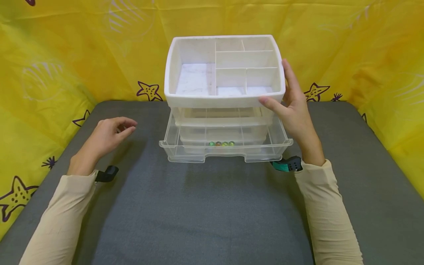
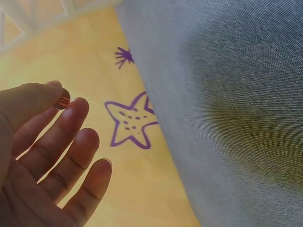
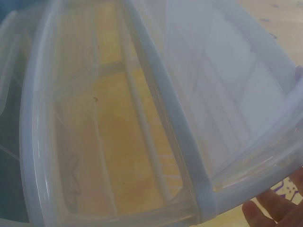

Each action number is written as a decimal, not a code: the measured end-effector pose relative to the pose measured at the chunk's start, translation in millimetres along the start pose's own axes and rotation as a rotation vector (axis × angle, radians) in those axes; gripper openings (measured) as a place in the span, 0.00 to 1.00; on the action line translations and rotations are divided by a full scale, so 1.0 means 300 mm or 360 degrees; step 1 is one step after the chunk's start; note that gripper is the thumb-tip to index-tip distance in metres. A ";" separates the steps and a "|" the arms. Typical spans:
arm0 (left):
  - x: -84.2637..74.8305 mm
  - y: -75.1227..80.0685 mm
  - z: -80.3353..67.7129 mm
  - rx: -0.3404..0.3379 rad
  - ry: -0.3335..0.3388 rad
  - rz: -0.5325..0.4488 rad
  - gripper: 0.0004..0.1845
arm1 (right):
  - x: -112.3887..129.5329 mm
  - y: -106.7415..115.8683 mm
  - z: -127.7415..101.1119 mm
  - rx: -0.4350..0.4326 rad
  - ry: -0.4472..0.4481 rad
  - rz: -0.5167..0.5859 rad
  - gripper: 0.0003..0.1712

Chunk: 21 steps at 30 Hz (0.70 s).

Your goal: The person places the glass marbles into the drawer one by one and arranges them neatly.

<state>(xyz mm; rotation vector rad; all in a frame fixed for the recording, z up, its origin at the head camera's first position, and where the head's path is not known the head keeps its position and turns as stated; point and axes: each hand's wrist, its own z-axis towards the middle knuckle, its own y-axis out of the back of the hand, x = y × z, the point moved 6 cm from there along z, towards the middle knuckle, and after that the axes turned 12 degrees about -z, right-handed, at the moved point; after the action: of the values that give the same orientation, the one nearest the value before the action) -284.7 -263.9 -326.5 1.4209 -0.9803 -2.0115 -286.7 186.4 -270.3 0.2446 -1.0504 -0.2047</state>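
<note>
1. The right hand (image 1: 293, 110) is gripping the white top tray (image 1: 225, 99) of a plastic drawer unit at its right front corner, thumb along the front rim, fingers wrapping the side.
2. The left hand (image 1: 106, 136) is hovering above the grey mat (image 1: 212, 206), well left of the unit. The left wrist view shows a small reddish marble (image 2: 62, 100) being pinched between thumb and forefinger, the other fingers lying loosely spread.
3. The clear bottom drawer (image 1: 225, 149) is standing pulled out; a row of marbles (image 1: 221, 144) is lying inside, near its front wall.
4. Judging the step: the unit is being steadied while one marble is travelling. The next move calls for bringing that marble over the open drawer or the tray's compartments and releasing low, so it is not bouncing out.
5. Yellow starfish-print cloth (image 1: 66, 55) is backing the mat on three sides.
</note>
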 end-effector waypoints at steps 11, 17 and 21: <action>-0.090 0.010 -0.003 -0.0093 -0.0173 0.0005 0.08 | 0.000 0.002 0.001 -0.0002 -0.0001 -0.0014 0.51; -0.144 0.012 -0.006 -0.0142 -0.0228 0.0003 0.08 | 0.000 0.001 0.001 -0.0003 0.0004 -0.0029 0.51; -0.174 0.015 -0.005 -0.0188 -0.0315 -0.0012 0.08 | 0.000 0.002 0.002 -0.0004 0.0009 -0.0035 0.51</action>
<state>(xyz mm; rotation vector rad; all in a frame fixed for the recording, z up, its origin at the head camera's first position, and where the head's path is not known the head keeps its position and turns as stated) -265.4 -228.9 -292.5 1.1833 -0.9201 -2.2091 -287.1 187.0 -269.8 0.2544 -1.0421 -0.2248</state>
